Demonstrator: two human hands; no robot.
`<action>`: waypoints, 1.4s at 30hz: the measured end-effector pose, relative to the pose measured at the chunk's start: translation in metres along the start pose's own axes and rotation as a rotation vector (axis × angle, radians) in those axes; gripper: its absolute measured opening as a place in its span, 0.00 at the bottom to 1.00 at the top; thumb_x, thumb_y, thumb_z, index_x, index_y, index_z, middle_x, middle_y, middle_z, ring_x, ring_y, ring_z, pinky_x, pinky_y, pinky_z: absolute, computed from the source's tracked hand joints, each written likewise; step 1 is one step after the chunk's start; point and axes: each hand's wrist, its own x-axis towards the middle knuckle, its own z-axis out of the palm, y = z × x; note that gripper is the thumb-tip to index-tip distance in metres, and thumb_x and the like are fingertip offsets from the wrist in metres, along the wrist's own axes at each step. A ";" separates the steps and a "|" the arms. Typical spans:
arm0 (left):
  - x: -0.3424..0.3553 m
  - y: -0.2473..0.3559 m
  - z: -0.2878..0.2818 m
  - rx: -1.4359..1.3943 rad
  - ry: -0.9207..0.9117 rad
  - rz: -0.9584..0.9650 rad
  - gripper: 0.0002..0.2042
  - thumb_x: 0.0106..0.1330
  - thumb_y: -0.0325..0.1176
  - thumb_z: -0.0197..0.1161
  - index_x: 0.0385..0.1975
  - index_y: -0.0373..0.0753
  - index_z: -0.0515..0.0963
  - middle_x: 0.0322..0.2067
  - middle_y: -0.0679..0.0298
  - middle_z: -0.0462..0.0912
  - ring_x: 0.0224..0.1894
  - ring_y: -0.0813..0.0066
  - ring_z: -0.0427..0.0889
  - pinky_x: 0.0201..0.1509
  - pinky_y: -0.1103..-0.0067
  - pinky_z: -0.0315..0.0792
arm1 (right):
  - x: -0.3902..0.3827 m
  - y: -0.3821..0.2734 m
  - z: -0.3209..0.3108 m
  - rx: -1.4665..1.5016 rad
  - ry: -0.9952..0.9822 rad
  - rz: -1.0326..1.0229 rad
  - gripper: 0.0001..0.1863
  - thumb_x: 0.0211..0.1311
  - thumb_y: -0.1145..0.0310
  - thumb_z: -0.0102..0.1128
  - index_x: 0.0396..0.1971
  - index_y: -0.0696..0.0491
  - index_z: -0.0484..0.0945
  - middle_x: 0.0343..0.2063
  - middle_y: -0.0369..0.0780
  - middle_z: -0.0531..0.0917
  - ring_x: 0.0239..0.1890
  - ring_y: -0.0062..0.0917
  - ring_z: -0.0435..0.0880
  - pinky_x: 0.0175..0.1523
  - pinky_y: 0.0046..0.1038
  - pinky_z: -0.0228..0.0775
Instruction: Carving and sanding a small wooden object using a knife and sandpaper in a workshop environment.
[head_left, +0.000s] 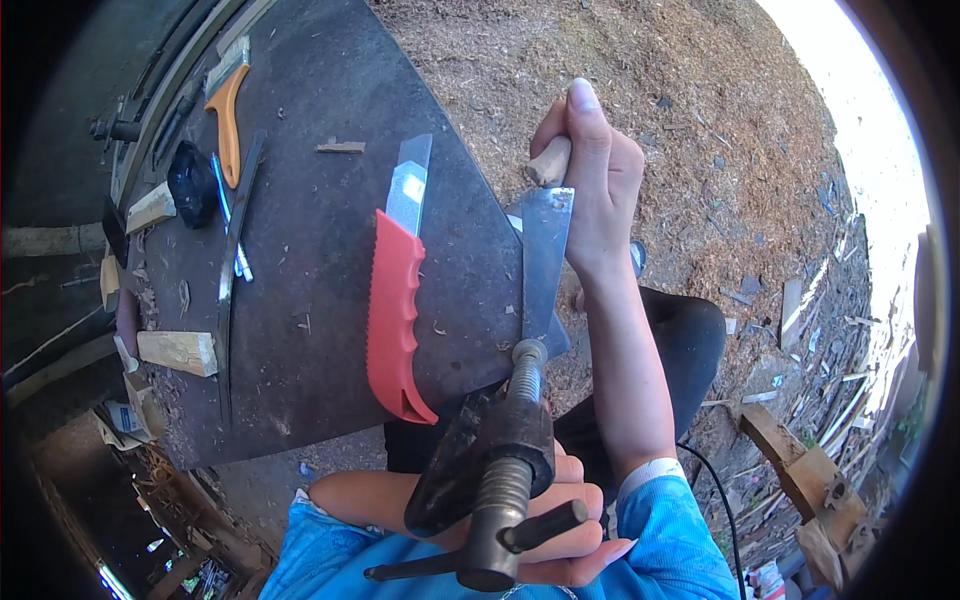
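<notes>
Right fingers [588, 128] clasp the stubby wooden handle [549, 164], likely the safest hold on the stiff-looking flat grey steel blade [546, 250]; left fingers' [578, 496] hold is unclear.

A grey blade [547, 250] tapers toward a dark clamp [508, 430]; a wooden piece [549, 162] sits at its wide end.

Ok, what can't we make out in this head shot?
All in the head view:
Left grip: palm hidden behind the black clamp; can't tell if it holds anything.
Wooden piece: mostly covered by the right grip, full shape hidden.
Black bundle: too dark to identify.
Black cable: cut off by the lower edge.
</notes>
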 end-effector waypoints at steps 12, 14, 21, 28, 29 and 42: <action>0.002 0.000 0.002 0.048 0.054 0.002 0.14 0.55 0.34 0.74 0.14 0.48 0.73 0.19 0.78 0.78 0.19 0.84 0.76 0.30 0.85 0.65 | 0.003 -0.001 -0.004 -0.313 0.149 -0.375 0.26 0.81 0.63 0.48 0.18 0.53 0.78 0.13 0.35 0.74 0.17 0.27 0.71 0.30 0.30 0.56; 0.003 -0.001 0.001 0.052 0.045 0.025 0.14 0.56 0.34 0.73 0.14 0.48 0.73 0.19 0.79 0.78 0.19 0.84 0.76 0.30 0.85 0.65 | 0.005 -0.003 -0.006 -0.351 0.142 -0.420 0.25 0.80 0.64 0.50 0.16 0.52 0.75 0.13 0.34 0.73 0.17 0.26 0.71 0.30 0.30 0.55; 0.002 -0.002 0.003 0.065 0.028 0.029 0.14 0.56 0.34 0.73 0.14 0.49 0.73 0.19 0.79 0.78 0.20 0.84 0.76 0.31 0.85 0.65 | 0.013 -0.001 -0.011 -0.395 0.121 -0.510 0.25 0.77 0.65 0.54 0.13 0.51 0.72 0.12 0.32 0.71 0.16 0.25 0.68 0.30 0.30 0.54; 0.001 -0.008 0.012 0.018 0.171 0.132 0.14 0.57 0.32 0.71 0.15 0.46 0.71 0.18 0.73 0.74 0.18 0.77 0.71 0.28 0.79 0.58 | 0.012 -0.002 -0.012 -0.405 0.108 -0.515 0.26 0.78 0.65 0.54 0.12 0.51 0.71 0.11 0.32 0.70 0.16 0.25 0.67 0.30 0.30 0.54; 0.002 -0.008 0.012 0.009 0.172 0.135 0.15 0.57 0.33 0.71 0.15 0.46 0.71 0.18 0.73 0.74 0.18 0.77 0.71 0.28 0.79 0.58 | 0.012 -0.001 -0.011 -0.386 0.112 -0.507 0.26 0.78 0.65 0.54 0.12 0.50 0.71 0.11 0.32 0.70 0.16 0.24 0.67 0.30 0.30 0.54; 0.003 -0.005 0.009 -0.003 0.157 0.096 0.15 0.57 0.31 0.72 0.15 0.46 0.71 0.18 0.73 0.74 0.19 0.78 0.71 0.27 0.79 0.58 | 0.013 0.000 -0.016 -0.419 0.110 -0.558 0.27 0.78 0.66 0.54 0.12 0.51 0.72 0.10 0.33 0.72 0.13 0.26 0.68 0.26 0.30 0.53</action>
